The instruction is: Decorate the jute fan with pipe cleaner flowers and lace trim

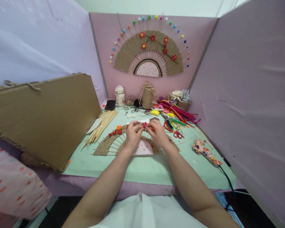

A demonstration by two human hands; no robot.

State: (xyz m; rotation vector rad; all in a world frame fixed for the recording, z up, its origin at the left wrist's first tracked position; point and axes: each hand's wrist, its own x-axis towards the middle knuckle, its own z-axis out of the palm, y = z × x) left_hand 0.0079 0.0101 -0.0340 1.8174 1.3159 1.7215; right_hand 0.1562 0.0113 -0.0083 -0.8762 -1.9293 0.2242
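Between the fingertips of both hands is a small pink flower [144, 125], held over the middle of a fan on the table. My left hand [133, 134] pinches it from the left, and my right hand [157, 133] pinches it from the right. Beneath them lies the twine-covered fan [102, 147], built on thin sticks, with a polka-dot half-circle [143, 148] at its base. Red flowers [114, 132] and an orange flower [119, 127] sit on its left part. My hands cover much of the fan's upper middle.
A glue gun [205, 151] with a cord lies at the right. Red scissors [178, 135], pliers and fuzzy pipe cleaners [178, 109] are behind it. Wooden sticks [102, 126] and a large cardboard sheet [47, 117] are at the left. A twine spool [147, 96] stands below a finished wall fan [125, 57].
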